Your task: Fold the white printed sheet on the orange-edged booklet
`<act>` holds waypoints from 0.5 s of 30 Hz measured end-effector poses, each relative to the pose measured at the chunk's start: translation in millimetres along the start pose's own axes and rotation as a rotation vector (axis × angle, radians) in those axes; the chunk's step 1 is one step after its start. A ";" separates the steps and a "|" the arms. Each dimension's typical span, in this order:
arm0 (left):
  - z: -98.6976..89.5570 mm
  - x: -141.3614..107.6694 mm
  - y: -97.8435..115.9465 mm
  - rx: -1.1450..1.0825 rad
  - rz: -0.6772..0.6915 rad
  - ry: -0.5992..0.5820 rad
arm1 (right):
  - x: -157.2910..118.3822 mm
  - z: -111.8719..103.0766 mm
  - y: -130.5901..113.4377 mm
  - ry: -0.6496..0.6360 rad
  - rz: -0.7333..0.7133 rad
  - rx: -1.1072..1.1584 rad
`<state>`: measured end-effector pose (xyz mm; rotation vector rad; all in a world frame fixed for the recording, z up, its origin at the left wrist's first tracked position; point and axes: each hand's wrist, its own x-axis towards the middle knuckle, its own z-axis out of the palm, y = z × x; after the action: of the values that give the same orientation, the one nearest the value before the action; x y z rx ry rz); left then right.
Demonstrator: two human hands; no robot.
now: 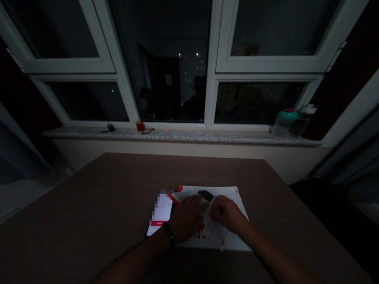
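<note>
White printed papers (233, 240) with orange and red marks lie near the front of the brown table. My left hand (187, 217), with a dark band at the wrist, rests spread on them. My right hand (226, 212) is closed over the papers, fingers curled together; whatever is between its fingertips is too small and dim to make out. A black item (206, 195) shows between and just beyond my hands. Left of the papers lies a phone (162, 209) with its screen lit, partly behind my left forearm.
The brown table (118, 185) reaches toward a granite windowsill (192, 136). On the sill stand a small dark bottle (110, 127), a red container (140, 126), and a clear jug with a teal lid (286, 120) beside another clear container (303, 120).
</note>
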<state>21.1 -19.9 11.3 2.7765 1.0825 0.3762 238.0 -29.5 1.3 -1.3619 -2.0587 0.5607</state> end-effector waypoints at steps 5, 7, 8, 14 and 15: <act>2.3 0.4 -1.7 0.008 0.010 0.014 | -6.8 2.4 -14.0 -0.202 -0.125 0.127; 1.3 0.7 -1.1 0.012 0.010 0.005 | -6.9 1.9 -13.8 -0.219 -0.148 0.181; 0.6 0.7 -0.5 0.016 0.007 0.000 | -6.2 1.5 -12.0 -0.192 -0.123 0.201; -0.2 0.9 1.5 0.014 -0.020 -0.028 | 3.3 -0.4 4.7 0.142 0.107 0.071; 0.4 0.9 1.3 0.010 -0.018 -0.027 | 4.4 -0.5 5.6 0.146 0.108 0.034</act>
<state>22.7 -20.2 11.4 2.7699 1.1060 0.3315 240.9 -23.2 -0.7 -1.4567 -1.8596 0.5236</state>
